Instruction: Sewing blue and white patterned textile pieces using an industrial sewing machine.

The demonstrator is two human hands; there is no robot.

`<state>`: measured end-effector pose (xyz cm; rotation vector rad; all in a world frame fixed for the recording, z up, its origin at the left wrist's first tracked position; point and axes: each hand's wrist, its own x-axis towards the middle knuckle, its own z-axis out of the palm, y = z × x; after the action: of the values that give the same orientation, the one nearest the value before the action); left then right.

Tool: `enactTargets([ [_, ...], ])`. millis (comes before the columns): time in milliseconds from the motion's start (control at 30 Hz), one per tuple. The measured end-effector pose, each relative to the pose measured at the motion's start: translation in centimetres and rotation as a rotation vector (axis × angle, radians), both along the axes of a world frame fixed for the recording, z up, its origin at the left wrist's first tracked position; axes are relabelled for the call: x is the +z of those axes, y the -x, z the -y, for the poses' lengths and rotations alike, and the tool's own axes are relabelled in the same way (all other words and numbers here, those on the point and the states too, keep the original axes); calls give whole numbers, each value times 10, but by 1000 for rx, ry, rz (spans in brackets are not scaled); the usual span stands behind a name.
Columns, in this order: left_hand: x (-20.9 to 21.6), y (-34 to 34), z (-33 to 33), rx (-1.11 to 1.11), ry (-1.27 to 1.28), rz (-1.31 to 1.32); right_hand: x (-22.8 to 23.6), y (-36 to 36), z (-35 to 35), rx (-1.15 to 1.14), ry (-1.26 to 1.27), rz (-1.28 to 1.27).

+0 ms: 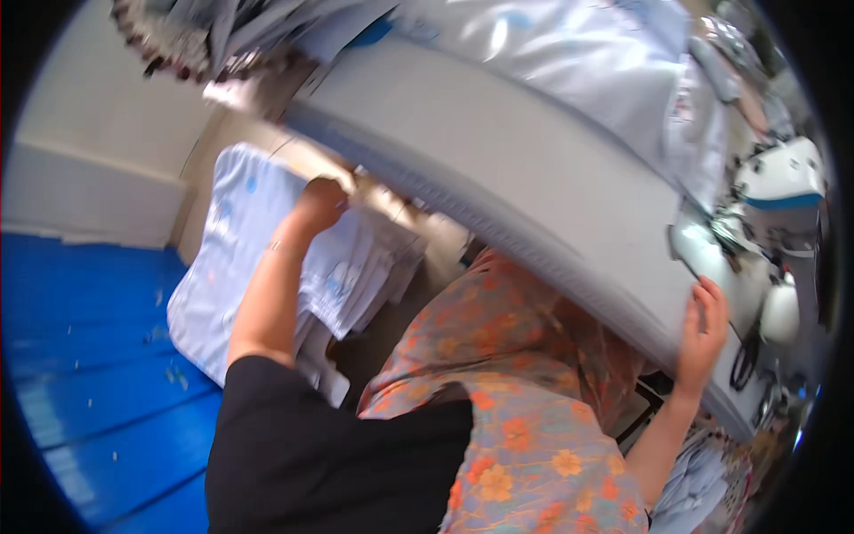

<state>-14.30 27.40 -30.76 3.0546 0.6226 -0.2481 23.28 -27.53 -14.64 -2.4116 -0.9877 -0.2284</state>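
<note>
My left hand [322, 205] reaches down beside the table, its fingers curled at the upper edge of a pale blue-white fabric piece [227, 258] with faint printed spots; the fingertips are blurred. Under and beside that piece lies a stack of similar fabric pieces [369, 267], partly covered by my forearm. On the right, my right hand [701, 334] rests at the tabletop with fingers stretched and slightly apart, holding nothing. Its fingertips come close to a shiny plate with a dark edge [694, 249], near the sewing machine [781, 173]; touching or not, I cannot tell.
The long white table [498, 151] runs diagonally before me. Glossy pale fabric [569, 62] covers its far side. More fabric bundles [267, 36] are heaped at the top left. Blue slatted boards [98, 356] lie at the left. A floral cloth [507, 356] covers my lap.
</note>
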Motion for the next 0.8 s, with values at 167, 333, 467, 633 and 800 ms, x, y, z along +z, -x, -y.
enactTargets([
  [167, 80, 43, 22, 297, 13, 573, -1, 2, -8, 40, -52, 46],
  [333, 241, 46, 93, 139, -714, 937, 19, 45, -49, 306, -336, -76],
  [467, 340, -17, 165, -290, -862, 1251, 52, 119, -108, 819, -258, -545],
  [633, 405, -195, 224, -594, -1011, 1511, 66, 168, -124, 1076, -345, -984],
  [800, 423, -307, 303, -1189, 86, 1928, 41, 175, -156, 718, -667, -1095],
])
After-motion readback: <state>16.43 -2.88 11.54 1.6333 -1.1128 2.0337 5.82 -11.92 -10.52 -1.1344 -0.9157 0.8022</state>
